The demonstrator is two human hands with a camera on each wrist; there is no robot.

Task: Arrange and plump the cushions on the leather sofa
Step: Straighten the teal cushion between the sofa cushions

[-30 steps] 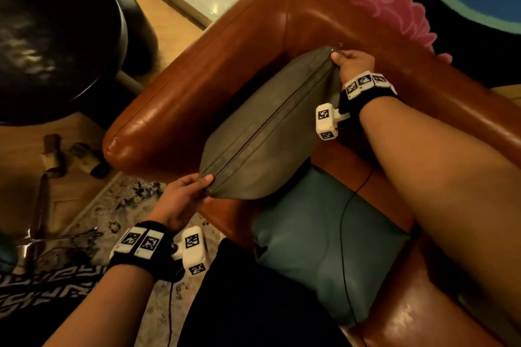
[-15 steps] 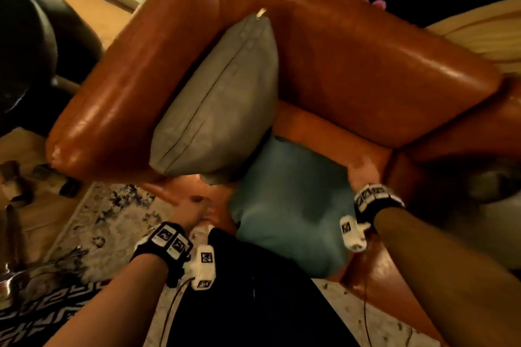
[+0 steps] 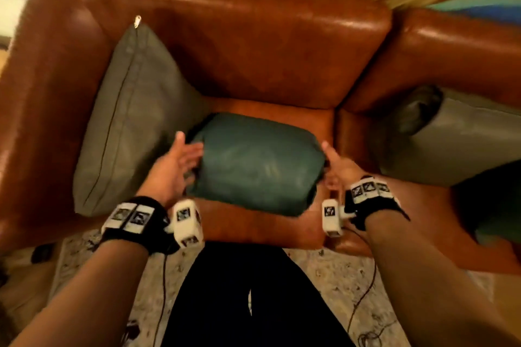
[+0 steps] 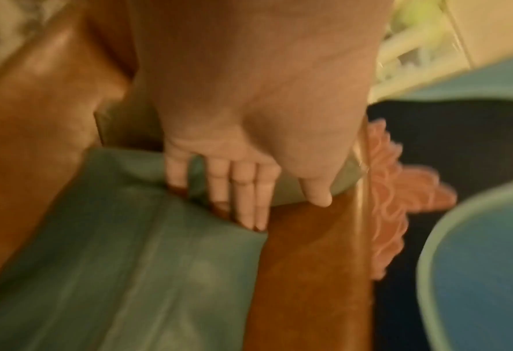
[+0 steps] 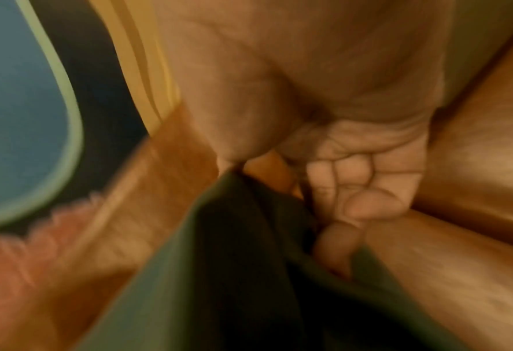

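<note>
Teal cushion point(image 3: 256, 166) lies on the sofa point(image 3: 242, 36) seat between my hands: left hand point(image 3: 174, 169) flat against its side, fingers straight; right hand point(image 3: 337, 166) curls into its other end. Uneven squeezing could shove it into the grey cushion point(image 3: 132, 121) alongside.

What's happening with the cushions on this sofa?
A person is tidying a brown leather sofa. The teal cushion lies on the seat with a hand at each end: the left hand is flat against its left side with straight fingers, and the right hand curls its fingers around the right edge. A grey cushion leans in the sofa's left corner, untouched.
</note>
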